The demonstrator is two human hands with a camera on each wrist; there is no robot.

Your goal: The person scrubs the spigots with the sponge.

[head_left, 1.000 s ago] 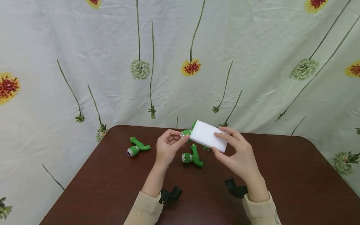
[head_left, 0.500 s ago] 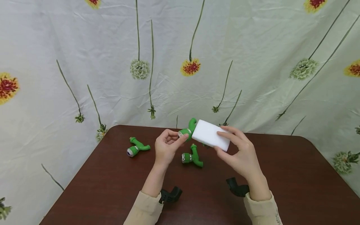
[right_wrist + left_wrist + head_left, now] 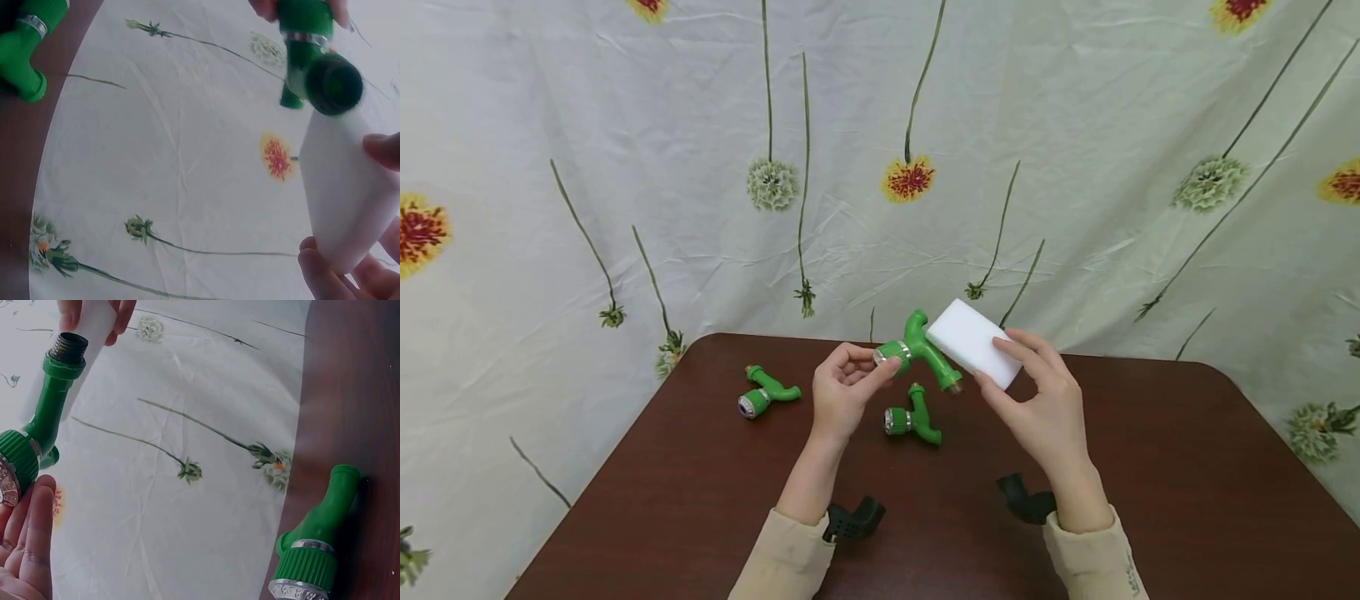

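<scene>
Left hand (image 3: 848, 385) pinches the green tap (image 3: 919, 351) by its knurled end, up above the surface (image 3: 1150, 467); right hand (image 3: 1047, 408) grips the white sponge (image 3: 972, 340) just beside it.

A green tap (image 3: 39, 419) is held at the left edge by the left hand (image 3: 25, 550), its threaded end tilted up toward a white block (image 3: 94, 322) pinched by fingers (image 3: 70, 311). A second tap (image 3: 315, 544) is seen lying on the brown table (image 3: 350, 394), right.
</scene>
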